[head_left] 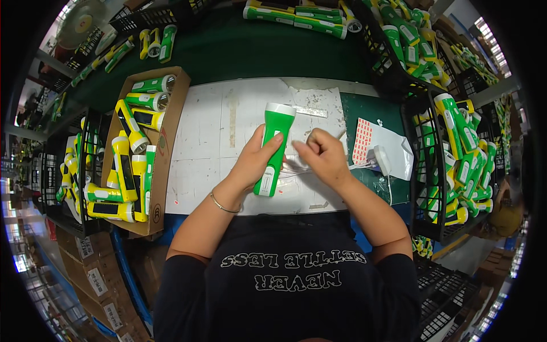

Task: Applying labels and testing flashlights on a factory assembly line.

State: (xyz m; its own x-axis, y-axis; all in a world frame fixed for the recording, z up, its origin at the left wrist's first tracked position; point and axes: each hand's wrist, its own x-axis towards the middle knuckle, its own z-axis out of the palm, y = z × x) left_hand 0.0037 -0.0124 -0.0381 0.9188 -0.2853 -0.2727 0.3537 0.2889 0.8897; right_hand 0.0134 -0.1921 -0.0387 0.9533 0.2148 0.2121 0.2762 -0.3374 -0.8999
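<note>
My left hand (259,154) is wrapped round a green flashlight (276,142) with a white head, its thumb pressed on the barrel. The flashlight is held over the white work surface (199,128), head pointing away from me. Just right of it is my right hand (325,157), fingers curled in and thumb toward the flashlight, apart from it. Whatever those fingers may hold is hidden. A thin white cable (296,172) runs below the right hand toward a white plug-like block (382,161). Beside that block lies a sheet of small red stickers (363,141).
At left, a cardboard box (175,102) holds several green and yellow flashlights. Black crates of flashlights (472,154) stand at right, with another black crate (91,165) at far left. More flashlights (319,24) lie on the green table (256,57) at the back.
</note>
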